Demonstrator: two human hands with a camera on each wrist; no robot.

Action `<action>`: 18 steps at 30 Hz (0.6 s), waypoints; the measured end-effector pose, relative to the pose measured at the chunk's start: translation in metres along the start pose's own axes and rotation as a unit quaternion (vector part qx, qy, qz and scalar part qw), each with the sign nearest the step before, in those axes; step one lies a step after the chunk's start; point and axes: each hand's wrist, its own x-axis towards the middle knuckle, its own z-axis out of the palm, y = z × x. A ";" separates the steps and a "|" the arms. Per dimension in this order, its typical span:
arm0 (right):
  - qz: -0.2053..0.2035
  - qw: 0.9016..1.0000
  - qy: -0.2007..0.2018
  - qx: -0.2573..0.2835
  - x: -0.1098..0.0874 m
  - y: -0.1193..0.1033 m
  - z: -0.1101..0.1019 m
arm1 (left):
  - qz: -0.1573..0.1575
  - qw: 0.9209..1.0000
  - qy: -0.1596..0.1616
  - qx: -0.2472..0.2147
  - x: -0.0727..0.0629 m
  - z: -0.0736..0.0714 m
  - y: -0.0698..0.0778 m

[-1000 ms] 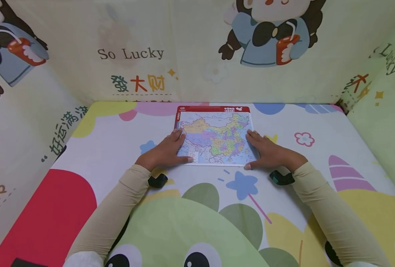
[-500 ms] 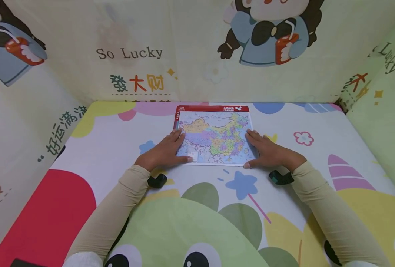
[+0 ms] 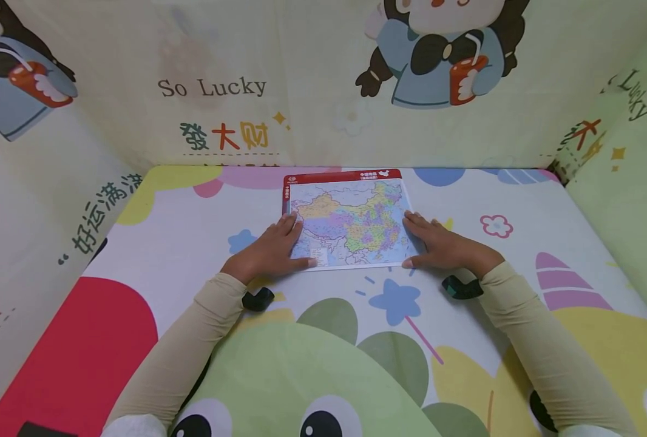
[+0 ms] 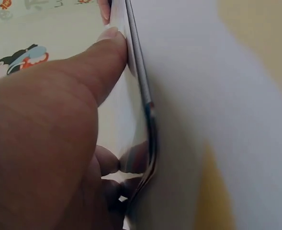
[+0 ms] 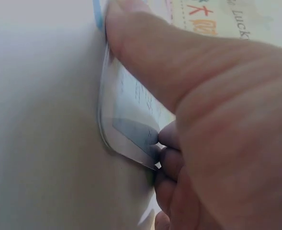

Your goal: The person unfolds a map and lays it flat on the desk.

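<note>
A glossy printed map of China (image 3: pixel 351 221) with a red header strip lies flat near the far side of the table, turned slightly askew. My left hand (image 3: pixel 269 247) rests on its left edge, fingers extended and thumb on the lower left corner. On the opposite side, my right hand (image 3: pixel 450 247) touches the right edge, its thumb by the lower right corner. In the left wrist view the left thumb (image 4: pixel 105 60) lies on the map's thin, layered edge. The right wrist view shows the right thumb (image 5: pixel 141 43) at the map's rim, with fingertips touching its shiny surface.
A tablecloth (image 3: pixel 192 212) with colourful cartoon prints covers the table. Cream printed curtains (image 3: pixel 312 73) stand behind it and at both sides. Each wrist wears a black device. A dark object (image 3: pixel 45 430) shows at the bottom left edge.
The map has turned slightly anticlockwise, its top edge shifting left and its right end rising a little. Both hands stay almost where they were.
</note>
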 end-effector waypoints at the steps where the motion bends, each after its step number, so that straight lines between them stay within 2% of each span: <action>1: -0.001 1.000 0.000 0.003 0.000 0.000 0.000 | 0.000 1.000 -0.002 0.000 -0.001 0.000 0.000; 10: -0.006 1.000 0.003 0.024 -0.005 -0.001 -0.003 | -0.017 1.000 -0.014 0.010 -0.006 0.000 0.006; 18: -0.014 0.999 0.008 0.028 -0.004 0.002 -0.004 | -0.017 1.000 -0.016 0.015 -0.011 -0.001 0.012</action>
